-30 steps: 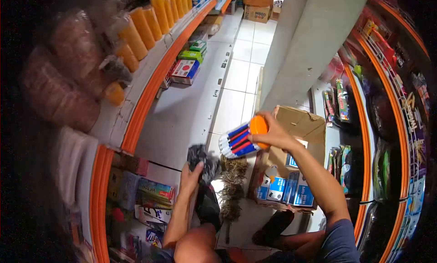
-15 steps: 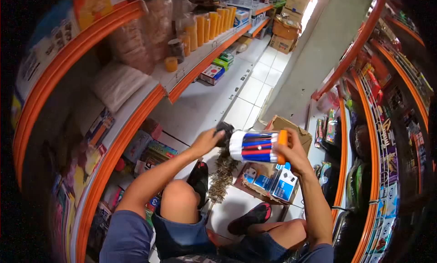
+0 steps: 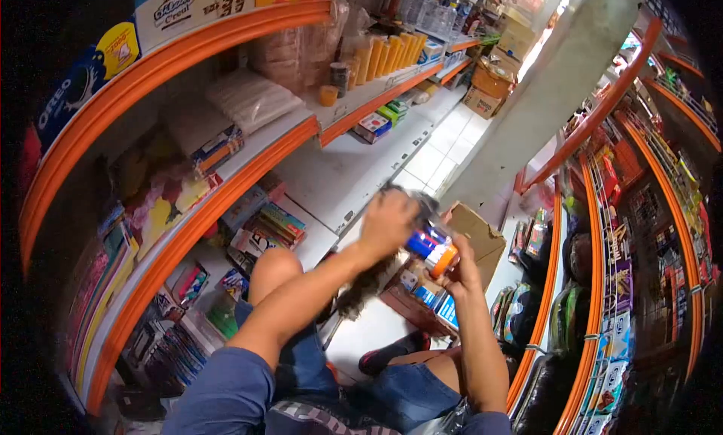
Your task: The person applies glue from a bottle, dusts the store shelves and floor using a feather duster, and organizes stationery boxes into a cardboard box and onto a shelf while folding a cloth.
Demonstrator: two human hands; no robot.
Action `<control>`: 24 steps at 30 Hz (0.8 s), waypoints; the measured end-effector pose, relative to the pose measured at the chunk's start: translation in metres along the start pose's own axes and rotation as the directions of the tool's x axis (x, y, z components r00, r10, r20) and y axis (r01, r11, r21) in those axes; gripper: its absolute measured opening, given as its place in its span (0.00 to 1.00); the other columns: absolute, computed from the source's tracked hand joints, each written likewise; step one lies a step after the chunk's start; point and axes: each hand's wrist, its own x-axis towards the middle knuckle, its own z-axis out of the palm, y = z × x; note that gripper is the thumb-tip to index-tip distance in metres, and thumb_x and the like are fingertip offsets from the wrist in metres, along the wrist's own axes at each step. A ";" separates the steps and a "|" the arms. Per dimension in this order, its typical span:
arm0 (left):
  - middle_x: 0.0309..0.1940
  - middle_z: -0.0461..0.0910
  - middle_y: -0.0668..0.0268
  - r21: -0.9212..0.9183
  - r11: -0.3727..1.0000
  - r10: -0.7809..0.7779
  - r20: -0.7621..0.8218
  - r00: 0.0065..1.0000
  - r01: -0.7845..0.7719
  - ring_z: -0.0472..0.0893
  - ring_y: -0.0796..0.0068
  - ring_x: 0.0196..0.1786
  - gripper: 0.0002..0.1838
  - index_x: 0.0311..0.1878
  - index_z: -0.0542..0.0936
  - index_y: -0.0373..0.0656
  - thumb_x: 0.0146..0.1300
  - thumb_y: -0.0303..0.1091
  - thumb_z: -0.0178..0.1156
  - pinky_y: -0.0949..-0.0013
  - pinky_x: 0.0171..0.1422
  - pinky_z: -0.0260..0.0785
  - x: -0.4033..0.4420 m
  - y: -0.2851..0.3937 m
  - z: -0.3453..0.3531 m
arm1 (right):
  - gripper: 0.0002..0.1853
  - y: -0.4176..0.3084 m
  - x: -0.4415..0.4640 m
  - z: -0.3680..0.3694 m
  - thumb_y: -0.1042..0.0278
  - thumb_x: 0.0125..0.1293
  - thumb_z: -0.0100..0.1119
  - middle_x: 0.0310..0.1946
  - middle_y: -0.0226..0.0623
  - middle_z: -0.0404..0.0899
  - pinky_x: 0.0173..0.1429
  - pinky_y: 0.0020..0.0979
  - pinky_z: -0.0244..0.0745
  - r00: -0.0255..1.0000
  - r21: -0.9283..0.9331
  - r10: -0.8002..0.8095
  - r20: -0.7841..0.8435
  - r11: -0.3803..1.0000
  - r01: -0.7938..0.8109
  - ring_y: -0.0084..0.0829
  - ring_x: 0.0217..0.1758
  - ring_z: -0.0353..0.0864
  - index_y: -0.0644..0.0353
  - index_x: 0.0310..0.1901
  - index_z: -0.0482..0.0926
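My right hand [image 3: 461, 273] is wrapped around the orange end of a holder [image 3: 429, 244] packed with blue, red and white sticks that look like markers. The holder is tilted in front of me. My left hand [image 3: 390, 222] is closed over a dark cloth [image 3: 423, 201] at the holder's far end; its fingertips are partly hidden. Under my hands stands an opened cardboard box [image 3: 476, 235] with blue-and-white small boxes [image 3: 427, 296] inside. A brown feather duster [image 3: 360, 298] is partly hidden behind my left forearm.
Orange-edged shelves [image 3: 226, 183] run along my left, carrying yellow-orange cups [image 3: 384, 58] and a white plastic-wrapped pack [image 3: 256, 102]. A grey pillar [image 3: 520, 96] rises ahead. Racks of packaged goods [image 3: 617, 269] stand close on my right. Cartons [image 3: 489, 81] are stacked farther back.
The holder has turned from level to tilted, and its far end is now largely covered. My left hand and the dark cloth have moved right onto it. My view has shifted left.
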 end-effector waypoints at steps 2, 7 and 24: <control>0.37 0.77 0.60 -0.041 0.976 -0.211 0.050 0.976 0.213 0.76 0.59 0.46 0.18 0.48 0.75 0.43 0.59 0.45 0.56 0.55 0.53 0.67 -0.006 -0.018 0.003 | 0.24 -0.007 -0.003 0.000 0.43 0.60 0.53 0.43 0.37 0.74 0.36 0.43 0.79 0.999 -0.041 -0.034 -0.015 0.999 0.033 0.36 0.41 0.78 0.52 0.49 0.69; 0.45 0.78 0.65 -0.550 -0.795 -0.500 0.833 0.238 0.256 0.76 0.68 0.48 0.33 0.45 0.76 0.43 0.65 0.65 0.36 0.55 0.55 0.67 -0.045 0.015 0.020 | 0.27 0.013 0.014 0.010 0.50 0.59 0.59 0.46 0.41 0.70 0.36 0.35 0.77 0.954 -0.014 -0.282 -0.106 0.959 0.282 0.37 0.39 0.76 0.50 0.55 0.61; 0.47 0.78 0.59 -0.659 -0.748 -0.557 0.684 0.470 0.073 0.77 0.64 0.50 0.22 0.50 0.75 0.41 0.70 0.48 0.40 0.60 0.57 0.69 -0.067 -0.021 0.018 | 0.35 0.013 -0.028 0.016 0.67 0.51 0.65 0.48 0.41 0.64 0.51 0.30 0.69 0.869 -0.649 -0.396 0.296 0.585 0.487 0.31 0.48 0.70 0.57 0.61 0.60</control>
